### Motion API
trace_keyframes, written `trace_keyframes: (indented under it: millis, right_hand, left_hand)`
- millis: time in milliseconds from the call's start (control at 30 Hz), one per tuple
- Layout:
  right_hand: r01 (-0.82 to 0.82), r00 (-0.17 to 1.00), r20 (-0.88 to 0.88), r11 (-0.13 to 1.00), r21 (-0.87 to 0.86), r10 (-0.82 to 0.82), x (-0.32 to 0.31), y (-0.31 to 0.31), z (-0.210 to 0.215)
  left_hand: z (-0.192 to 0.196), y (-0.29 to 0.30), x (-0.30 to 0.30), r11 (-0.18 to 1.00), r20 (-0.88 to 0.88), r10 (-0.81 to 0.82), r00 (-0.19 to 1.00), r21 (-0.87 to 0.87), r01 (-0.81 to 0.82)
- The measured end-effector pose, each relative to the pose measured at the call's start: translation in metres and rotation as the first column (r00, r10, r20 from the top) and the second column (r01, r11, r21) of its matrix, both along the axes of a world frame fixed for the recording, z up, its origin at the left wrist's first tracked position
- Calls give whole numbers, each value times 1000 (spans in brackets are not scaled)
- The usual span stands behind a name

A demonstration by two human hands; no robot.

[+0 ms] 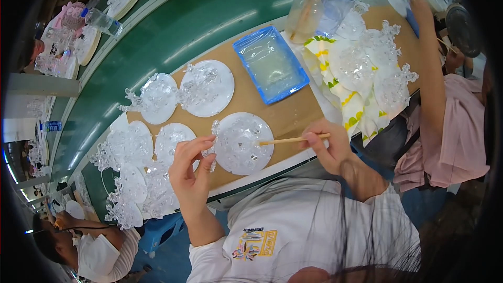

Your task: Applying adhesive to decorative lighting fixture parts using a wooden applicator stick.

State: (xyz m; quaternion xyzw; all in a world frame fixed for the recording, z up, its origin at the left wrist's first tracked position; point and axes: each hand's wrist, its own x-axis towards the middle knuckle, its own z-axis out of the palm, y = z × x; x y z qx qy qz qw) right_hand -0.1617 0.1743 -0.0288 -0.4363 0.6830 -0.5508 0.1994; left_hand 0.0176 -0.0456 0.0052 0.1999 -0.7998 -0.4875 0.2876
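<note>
My left hand [192, 163] pinches a narrow clear plastic piece [214, 147] by the left edge of a round white disc [244, 166] that carries clear plastic pieces. In my right hand [329, 148] is a thin wooden stick [293, 140], its tip over the right part of that disc. Whether the tip touches the disc I cannot tell. Beyond my hands, a blue-rimmed tray [303, 84] holds a pale translucent substance. A second white disc [222, 97] with clear pieces lies beyond the first, on brown board [293, 118].
More discs with clear pieces [126, 144] crowd the left side. At right, clear parts [361, 63] lie piled on a patterned sheet [343, 94]. Two clear bottles [305, 13] stand behind the tray. A green conveyor belt [209, 26] runs behind; a co-worker's arm [427, 63] reaches in at right.
</note>
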Motion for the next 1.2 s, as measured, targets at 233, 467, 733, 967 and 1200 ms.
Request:
trace_keyframes:
  millis: [233, 467, 733, 967, 1200]
  right_hand:
    - [41, 998, 39, 999, -27, -40, -1, 9, -2]
    - [66, 998, 23, 993, -97, -64, 5, 16, -10]
    - [165, 982, 112, 975, -149, -149, 11, 19, -23]
    - [-64, 997, 22, 966, -249, 72, 27, 26, -30]
    - [112, 987, -82, 961, -254, -136, 25, 31, -31]
  left_hand:
    - [-1, 0, 2, 1000, 4, 8, 1000, 3, -8]
    - [0, -1, 1, 1000, 5, 6, 1000, -6, -6]
    - [-4, -4, 3, 1000, -26, 9, 1000, 25, -8]
    - [-6, -3, 3, 999, -10, -30, 999, 28, 30]
    - [-4, 2, 2, 997, -37, 18, 999, 73, -15]
